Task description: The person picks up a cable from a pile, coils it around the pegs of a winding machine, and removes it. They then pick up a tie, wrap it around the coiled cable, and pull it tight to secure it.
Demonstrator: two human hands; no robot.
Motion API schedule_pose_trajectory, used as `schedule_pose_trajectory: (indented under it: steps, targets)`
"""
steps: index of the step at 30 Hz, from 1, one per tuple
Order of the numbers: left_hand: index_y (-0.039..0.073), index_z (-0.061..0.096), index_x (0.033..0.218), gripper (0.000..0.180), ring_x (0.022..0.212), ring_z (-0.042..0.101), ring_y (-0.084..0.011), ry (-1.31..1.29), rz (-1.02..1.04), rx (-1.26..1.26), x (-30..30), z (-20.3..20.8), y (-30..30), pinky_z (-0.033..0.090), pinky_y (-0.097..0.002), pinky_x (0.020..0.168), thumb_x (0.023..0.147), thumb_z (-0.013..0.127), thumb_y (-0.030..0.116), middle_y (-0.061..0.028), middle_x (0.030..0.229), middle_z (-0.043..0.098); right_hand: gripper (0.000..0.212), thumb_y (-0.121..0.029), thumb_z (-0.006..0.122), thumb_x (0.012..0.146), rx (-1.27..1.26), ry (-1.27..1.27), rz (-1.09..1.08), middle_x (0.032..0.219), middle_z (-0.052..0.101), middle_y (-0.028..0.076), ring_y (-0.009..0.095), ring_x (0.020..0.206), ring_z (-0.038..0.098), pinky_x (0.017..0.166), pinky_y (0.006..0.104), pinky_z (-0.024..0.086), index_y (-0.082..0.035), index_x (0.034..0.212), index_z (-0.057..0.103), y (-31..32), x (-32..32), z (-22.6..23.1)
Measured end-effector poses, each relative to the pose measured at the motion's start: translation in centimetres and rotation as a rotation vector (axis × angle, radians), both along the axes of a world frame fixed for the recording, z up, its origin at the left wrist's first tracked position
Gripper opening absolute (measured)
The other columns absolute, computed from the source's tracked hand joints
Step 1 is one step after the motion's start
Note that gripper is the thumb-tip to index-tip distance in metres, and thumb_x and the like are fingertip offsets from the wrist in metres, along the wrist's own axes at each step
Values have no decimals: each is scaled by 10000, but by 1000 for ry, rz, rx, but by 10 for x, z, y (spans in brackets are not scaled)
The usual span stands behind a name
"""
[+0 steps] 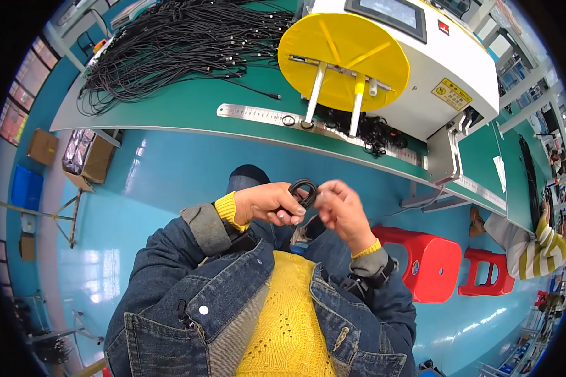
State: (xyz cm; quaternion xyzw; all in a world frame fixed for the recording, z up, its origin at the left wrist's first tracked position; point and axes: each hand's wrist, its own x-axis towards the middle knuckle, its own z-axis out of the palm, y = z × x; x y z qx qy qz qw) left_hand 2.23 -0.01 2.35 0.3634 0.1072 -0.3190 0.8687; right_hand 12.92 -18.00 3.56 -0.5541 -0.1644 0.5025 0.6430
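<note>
A small coil of black cable is gripped between the thumb and fingers of my left hand, in front of my body and below the bench edge. Close against the coil's right side is my right hand, its fingers curled and slightly blurred. Whatever its fingertips pinch is too smeared to make out. Beyond my hands, on the green bench, a big heap of loose black cables spreads at the left. A white machine with a round yellow plate stands at the right, its rods pointing toward me.
A steel ruler runs along the bench's near edge, with black rings and a tangle of black ties beside it. Red stools stand on the blue floor to my right. Another person in a striped sleeve is at far right. Cardboard boxes lie left.
</note>
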Motion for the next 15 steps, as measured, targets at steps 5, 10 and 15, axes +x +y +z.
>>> schedule_pose_trajectory:
  steps: [5,10,15]
  targets:
    - [-6,469,1072,258,479,408,-66,32,-203,-103,5,-10,1,342,-177,379,843,547,82,-149,775,568,253,-230,559,843,-101,-806,183,691,560,122,225,570,559,522,344,428,6,902,491,13,0,15]
    - [-21,459,1131,296,596,557,-129,-57,131,-29,2,17,-5,466,-192,495,875,515,116,-193,907,597,241,-217,517,879,10,-915,46,729,572,158,265,621,568,570,358,435,21,890,482,11,2,-5]
    - [-42,497,1077,257,739,634,-158,-243,234,343,-8,12,-11,529,-226,589,892,498,137,-134,910,608,233,-211,506,886,-42,-725,-6,774,582,198,331,702,585,604,379,444,21,882,477,9,0,-22]
